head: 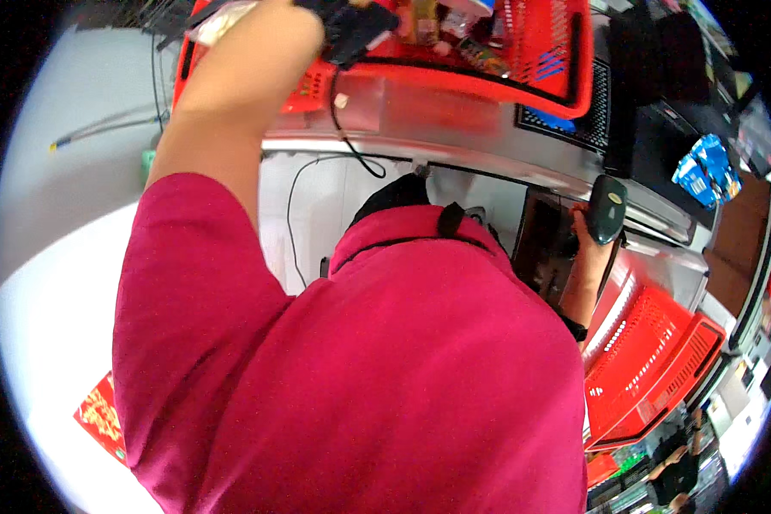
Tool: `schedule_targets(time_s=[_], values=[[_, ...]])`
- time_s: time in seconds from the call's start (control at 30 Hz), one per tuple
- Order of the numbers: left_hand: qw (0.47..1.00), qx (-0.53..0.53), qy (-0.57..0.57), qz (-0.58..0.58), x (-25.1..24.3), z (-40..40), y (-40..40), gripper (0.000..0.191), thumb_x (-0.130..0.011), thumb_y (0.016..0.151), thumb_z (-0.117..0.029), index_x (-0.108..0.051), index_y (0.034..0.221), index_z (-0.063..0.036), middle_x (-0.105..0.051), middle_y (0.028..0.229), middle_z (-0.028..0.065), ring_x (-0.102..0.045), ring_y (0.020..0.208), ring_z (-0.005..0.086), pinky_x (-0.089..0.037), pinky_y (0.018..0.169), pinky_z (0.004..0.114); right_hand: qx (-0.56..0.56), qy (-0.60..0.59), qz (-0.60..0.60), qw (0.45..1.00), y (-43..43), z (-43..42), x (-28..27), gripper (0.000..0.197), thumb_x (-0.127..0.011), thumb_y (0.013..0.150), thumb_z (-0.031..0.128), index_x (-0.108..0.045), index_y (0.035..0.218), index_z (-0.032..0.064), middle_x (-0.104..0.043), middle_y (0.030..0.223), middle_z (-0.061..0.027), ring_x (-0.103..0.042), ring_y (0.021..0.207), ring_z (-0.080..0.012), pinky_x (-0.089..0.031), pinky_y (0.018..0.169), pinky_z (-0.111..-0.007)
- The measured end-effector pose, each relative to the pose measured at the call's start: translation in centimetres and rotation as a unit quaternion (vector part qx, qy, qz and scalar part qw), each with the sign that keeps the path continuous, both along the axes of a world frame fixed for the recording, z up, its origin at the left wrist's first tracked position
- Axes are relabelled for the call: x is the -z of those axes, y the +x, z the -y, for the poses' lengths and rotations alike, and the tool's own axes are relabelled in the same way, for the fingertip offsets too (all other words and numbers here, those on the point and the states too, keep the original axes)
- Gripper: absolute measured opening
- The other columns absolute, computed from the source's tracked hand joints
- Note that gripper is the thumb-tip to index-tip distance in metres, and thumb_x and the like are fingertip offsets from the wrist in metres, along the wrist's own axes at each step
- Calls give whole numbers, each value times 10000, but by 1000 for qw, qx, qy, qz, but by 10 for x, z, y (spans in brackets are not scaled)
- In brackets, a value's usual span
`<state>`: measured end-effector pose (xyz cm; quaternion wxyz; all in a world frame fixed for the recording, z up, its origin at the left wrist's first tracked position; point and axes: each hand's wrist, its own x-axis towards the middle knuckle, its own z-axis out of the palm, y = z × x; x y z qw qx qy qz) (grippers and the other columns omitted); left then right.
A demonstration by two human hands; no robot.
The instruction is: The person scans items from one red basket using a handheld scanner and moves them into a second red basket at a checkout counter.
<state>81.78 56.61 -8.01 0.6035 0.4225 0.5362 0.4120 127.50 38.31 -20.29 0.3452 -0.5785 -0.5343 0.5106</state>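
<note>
My right hand (583, 225), at the right of my body, grips a dark handheld barcode scanner (608, 209) whose head points up. A black band circles that wrist. My left forearm reaches up over a red plastic shopping basket (482, 83) on the metal counter. Only a sliver of my left hand (361, 3) shows at the top edge. A black device (353, 29) with a black cable (344, 132) is at that hand or wrist; I cannot tell if it is held or worn. Packaged goods (482, 56) and a white and blue tub (469, 5) lie in the basket.
A second red basket (649, 366) stands low at my right. A crumpled blue packet (707, 172) lies on a black surface beyond the scanner. A perforated black panel (596, 106) is set in the counter (437, 112). A person (674, 472) is at the lower right.
</note>
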Motion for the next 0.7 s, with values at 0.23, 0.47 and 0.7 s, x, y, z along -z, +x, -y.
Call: schedule_targets(time_s=[0.23, 0.47, 0.7], values=[[986, -84, 134, 46, -73, 170, -114, 482, -661, 897, -174, -480, 1304, 9, -647, 1165, 130, -659, 1026, 241, -551, 896, 339, -61, 13, -17, 998, -22, -25, 14, 182, -735, 833, 28, -683, 1007, 43, -691, 952, -17, -624, 860, -120, -489, 770, -266], [969, -204, 70, 121, -36, 333, -159, 738, -695, 738, -373, -501, 1313, 48, -643, 1158, 216, -644, 1054, 313, -514, 949, 413, -123, 24, -7, 992, -60, -23, -8, 128, -663, 869, 43, -669, 997, 37, -659, 951, -20, -602, 887, -113, -459, 774, -261], [928, -262, -46, 260, 95, 451, -149, 975, -709, 607, -416, -399, 1402, 54, -559, 1290, 205, -597, 1102, 329, -491, 957, 422, -81, 23, 25, 996, -63, -17, -8, 203, -740, 818, 39, -679, 1011, 38, -693, 956, -32, -637, 882, -142, -503, 828, -294]])
